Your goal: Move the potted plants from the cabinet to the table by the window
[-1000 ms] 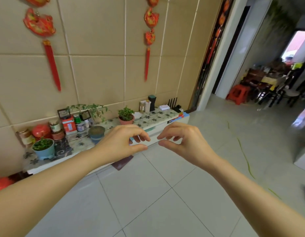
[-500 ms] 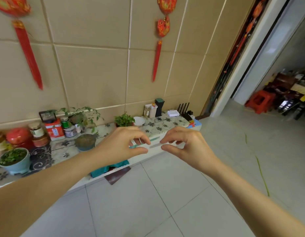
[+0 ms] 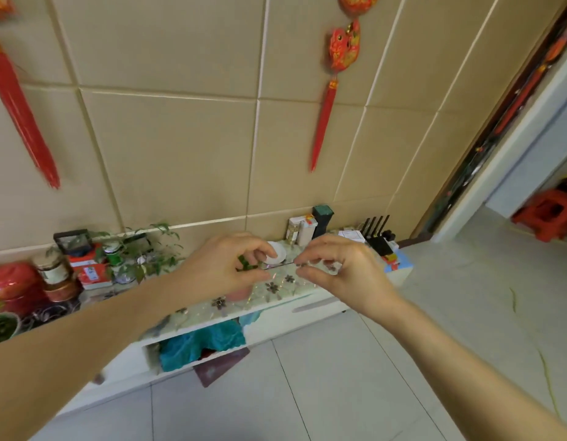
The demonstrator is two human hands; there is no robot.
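The small potted plant (image 3: pixel 244 265) next in line stands on the low cabinet (image 3: pixel 276 292) at the middle of the view, almost wholly hidden behind the left hand (image 3: pixel 226 268); only a few green leaves show between the fingers and a strip of pinkish pot below the palm. 2 more plants are in view: a leggy one (image 3: pixel 148 249) at about 10 o'clock from the hands, among jars and tins, and a leafy one in a pale bowl (image 3: pixel 0 326) at 9 o'clock, at the left edge.

A pot this small should be light enough for 1 hand, but it looks like ceramic or hard plastic, so rigid, smooth and breakable if dropped on the tiled floor. The leaves are soft and will bruise; the soil can spill if the pot tips. The best hold is around the pot's wall below the rim, kept upright, with the other hand under the base.

The left hand has thumb and fingers curled in a half-closed C around the leaves; whether it already touches the pot I cannot tell, since the hand covers it. The right hand (image 3: pixel 336 272), at 3 o'clock from the pot, is curled the same way with a gap between thumb and fingertips, holding nothing, and seems to hover just above the cabinet top.
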